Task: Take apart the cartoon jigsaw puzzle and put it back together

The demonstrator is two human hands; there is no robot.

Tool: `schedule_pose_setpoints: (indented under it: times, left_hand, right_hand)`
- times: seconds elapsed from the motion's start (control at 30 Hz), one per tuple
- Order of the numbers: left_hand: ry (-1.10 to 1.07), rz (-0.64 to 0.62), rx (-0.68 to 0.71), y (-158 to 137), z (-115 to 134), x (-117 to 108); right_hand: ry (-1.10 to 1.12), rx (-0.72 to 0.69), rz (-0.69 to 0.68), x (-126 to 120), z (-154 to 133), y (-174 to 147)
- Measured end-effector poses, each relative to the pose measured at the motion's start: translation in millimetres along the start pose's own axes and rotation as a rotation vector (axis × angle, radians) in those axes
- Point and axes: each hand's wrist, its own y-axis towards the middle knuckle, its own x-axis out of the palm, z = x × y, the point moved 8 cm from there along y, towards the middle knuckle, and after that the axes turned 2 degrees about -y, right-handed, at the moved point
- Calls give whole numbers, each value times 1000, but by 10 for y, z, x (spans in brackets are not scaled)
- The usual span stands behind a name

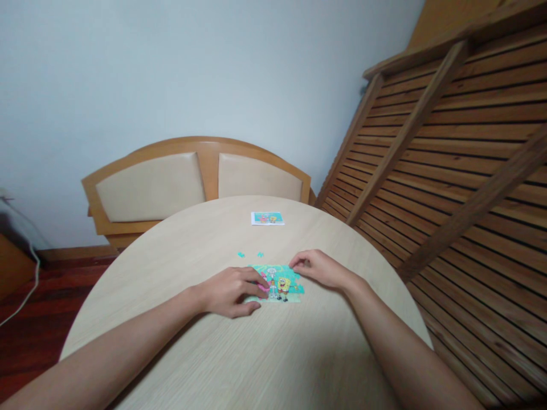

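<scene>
A jigsaw puzzle [283,287] of cartoon figures on a turquoise ground lies mostly joined on the round table. My left hand [235,290] rests flat over its left side, fingers spread and partly covering a pink figure. At the top right corner, the fingertips of my right hand [314,267] are pinched together on what looks like a puzzle piece, mostly hidden by the fingers. The puzzle's right edge is notched just below them. Two loose turquoise pieces, a left one [241,255] and a right one [260,254], lie beyond the puzzle.
A small picture card [268,218] showing similar figures lies farther back on the round wooden table [205,239]. Behind it stands a padded headboard [154,185] against the wall. Wooden slats [427,148] lean along the right, and a white cable [36,273] hangs at left.
</scene>
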Motion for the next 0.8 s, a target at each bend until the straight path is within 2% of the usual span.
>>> schedule_pose_setpoints:
  times: [0.8]
  left_hand:
    - [6, -13, -7, 5, -2, 8]
  right_hand:
    - [-58, 13, 8, 28, 5, 23]
